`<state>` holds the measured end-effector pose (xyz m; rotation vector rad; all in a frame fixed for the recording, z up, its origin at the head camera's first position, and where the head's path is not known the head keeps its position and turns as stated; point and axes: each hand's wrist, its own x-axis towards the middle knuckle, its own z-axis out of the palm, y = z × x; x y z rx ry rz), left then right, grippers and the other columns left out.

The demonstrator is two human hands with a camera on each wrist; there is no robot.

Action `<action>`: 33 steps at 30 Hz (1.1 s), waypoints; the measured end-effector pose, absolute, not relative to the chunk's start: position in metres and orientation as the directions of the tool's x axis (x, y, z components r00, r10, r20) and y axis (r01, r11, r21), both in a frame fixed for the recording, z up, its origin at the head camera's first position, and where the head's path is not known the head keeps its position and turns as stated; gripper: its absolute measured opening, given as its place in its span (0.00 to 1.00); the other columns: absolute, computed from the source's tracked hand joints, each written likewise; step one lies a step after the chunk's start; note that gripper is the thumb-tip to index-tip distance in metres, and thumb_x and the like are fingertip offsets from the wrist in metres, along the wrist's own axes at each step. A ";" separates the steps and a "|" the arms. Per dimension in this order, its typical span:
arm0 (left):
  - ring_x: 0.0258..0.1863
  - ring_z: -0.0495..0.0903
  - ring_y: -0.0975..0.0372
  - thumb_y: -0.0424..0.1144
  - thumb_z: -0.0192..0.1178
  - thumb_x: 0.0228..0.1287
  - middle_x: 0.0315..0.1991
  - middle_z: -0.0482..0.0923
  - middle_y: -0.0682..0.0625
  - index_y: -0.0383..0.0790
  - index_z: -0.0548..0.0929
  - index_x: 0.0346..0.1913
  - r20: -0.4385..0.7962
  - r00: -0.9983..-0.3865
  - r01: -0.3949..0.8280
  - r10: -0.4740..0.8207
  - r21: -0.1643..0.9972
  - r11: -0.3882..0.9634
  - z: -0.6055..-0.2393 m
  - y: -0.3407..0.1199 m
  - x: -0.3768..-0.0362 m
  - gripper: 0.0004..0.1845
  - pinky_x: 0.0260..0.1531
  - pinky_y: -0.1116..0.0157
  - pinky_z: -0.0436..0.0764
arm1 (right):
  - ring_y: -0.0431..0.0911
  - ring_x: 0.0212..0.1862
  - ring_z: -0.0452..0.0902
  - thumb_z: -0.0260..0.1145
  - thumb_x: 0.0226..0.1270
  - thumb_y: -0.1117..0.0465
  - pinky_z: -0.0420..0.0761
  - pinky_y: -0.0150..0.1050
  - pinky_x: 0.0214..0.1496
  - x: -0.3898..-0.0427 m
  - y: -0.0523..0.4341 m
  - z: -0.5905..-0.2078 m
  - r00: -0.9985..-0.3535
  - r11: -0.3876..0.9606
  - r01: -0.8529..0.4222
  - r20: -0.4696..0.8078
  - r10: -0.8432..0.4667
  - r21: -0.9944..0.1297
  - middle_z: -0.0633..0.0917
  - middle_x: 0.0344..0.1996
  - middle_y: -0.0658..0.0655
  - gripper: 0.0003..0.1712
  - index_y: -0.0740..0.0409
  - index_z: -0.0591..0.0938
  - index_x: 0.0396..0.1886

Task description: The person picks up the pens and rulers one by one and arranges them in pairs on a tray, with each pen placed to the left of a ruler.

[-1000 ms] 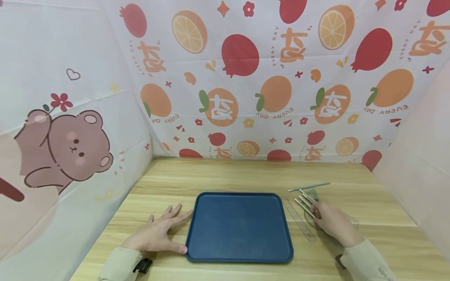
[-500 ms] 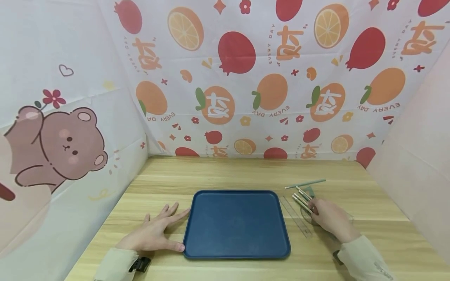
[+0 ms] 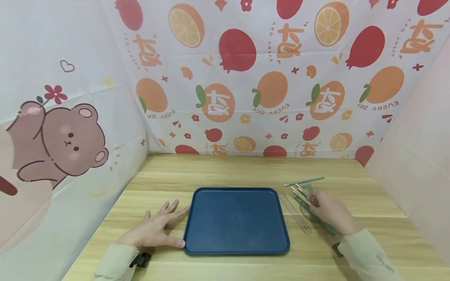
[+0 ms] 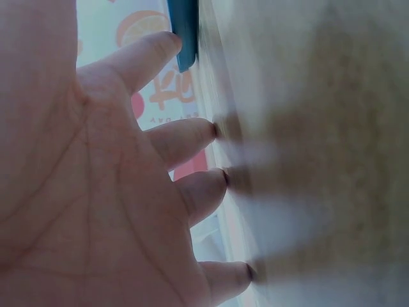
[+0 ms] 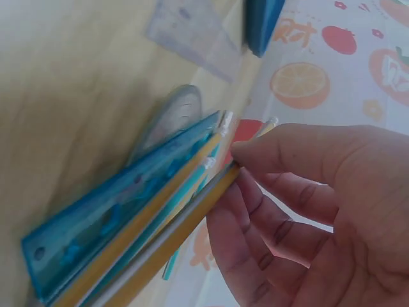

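Note:
My left hand [image 3: 152,230] rests spread on the table, its thumb tip at the near left corner of a dark blue tray [image 3: 239,222] and its index fingertip near the left rim. In the left wrist view the thumb touches the tray's edge [image 4: 185,32]. Right of the tray, my right hand [image 3: 332,210] pinches a yellow-and-grey striped pencil [image 5: 172,240] between thumb and fingers. Just beside it lie more pencils [image 5: 144,220] with white-ended tips, along a translucent blue ruler [image 5: 121,204]. A clear, curved protractor [image 5: 169,118] lies behind them, partly covered.
A clear ruler [image 3: 295,214] lies between the tray and the right hand. Beyond the hand, a single teal pencil [image 3: 305,182] lies on the wooden table [image 3: 225,169]. Printed cloth walls [image 3: 260,128] stand behind the table and at both sides.
The head view has shifted slightly. Pencil ends under my right hand have spread apart, and more of the blue ruler shows below the hand. My left hand stays at the tray.

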<state>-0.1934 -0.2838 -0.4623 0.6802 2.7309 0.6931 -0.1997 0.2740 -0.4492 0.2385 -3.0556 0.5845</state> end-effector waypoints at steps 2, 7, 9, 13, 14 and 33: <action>0.83 0.43 0.25 0.71 0.77 0.52 0.86 0.48 0.29 0.60 0.65 0.85 -0.114 -0.862 0.379 0.494 0.501 0.778 -0.462 -0.285 -0.192 0.58 0.60 0.09 0.37 | 0.43 0.31 0.75 0.71 0.67 0.68 0.76 0.39 0.31 -0.200 0.272 -0.446 -0.986 0.905 -0.163 0.053 -0.155 -0.392 0.85 0.31 0.51 0.10 0.61 0.87 0.47; 0.83 0.42 0.24 0.70 0.77 0.52 0.86 0.48 0.29 0.59 0.65 0.85 -0.104 -0.862 0.385 0.496 0.501 0.775 -0.460 -0.286 -0.192 0.58 0.60 0.09 0.37 | 0.44 0.33 0.78 0.71 0.68 0.68 0.79 0.41 0.33 -0.200 0.269 -0.439 -0.982 0.890 -0.190 0.067 -0.178 -0.415 0.87 0.34 0.53 0.10 0.62 0.87 0.48; 0.83 0.42 0.24 0.70 0.77 0.52 0.86 0.48 0.29 0.59 0.65 0.85 -0.104 -0.862 0.386 0.496 0.500 0.775 -0.460 -0.286 -0.191 0.58 0.60 0.09 0.38 | 0.44 0.35 0.79 0.71 0.69 0.67 0.80 0.41 0.35 -0.200 0.268 -0.438 -0.982 0.884 -0.190 0.065 -0.179 -0.427 0.88 0.35 0.54 0.10 0.62 0.87 0.49; 0.83 0.42 0.24 0.71 0.77 0.52 0.86 0.48 0.29 0.58 0.65 0.85 -0.112 -0.862 0.380 0.494 0.502 0.777 -0.459 -0.286 -0.190 0.58 0.60 0.10 0.37 | 0.45 0.36 0.79 0.70 0.70 0.66 0.79 0.41 0.37 -0.202 0.267 -0.436 -0.983 0.867 -0.179 0.053 -0.174 -0.465 0.87 0.36 0.54 0.11 0.62 0.87 0.51; 0.83 0.42 0.24 0.71 0.77 0.53 0.86 0.48 0.29 0.58 0.65 0.85 -0.114 -0.862 0.379 0.494 0.502 0.778 -0.459 -0.286 -0.189 0.58 0.61 0.10 0.37 | 0.44 0.37 0.79 0.70 0.71 0.65 0.78 0.40 0.37 -0.202 0.267 -0.436 -0.983 0.861 -0.180 0.052 -0.177 -0.476 0.87 0.36 0.54 0.12 0.62 0.86 0.51; 0.84 0.39 0.25 0.69 0.78 0.53 0.86 0.46 0.29 0.56 0.65 0.85 -0.124 -0.859 0.369 0.497 0.523 0.768 -0.459 -0.283 -0.189 0.58 0.60 0.10 0.35 | 0.46 0.35 0.84 0.63 0.78 0.67 0.90 0.41 0.37 -0.205 0.261 -0.433 -0.977 0.612 -0.098 -0.041 -0.209 -0.785 0.85 0.40 0.63 0.26 0.75 0.73 0.69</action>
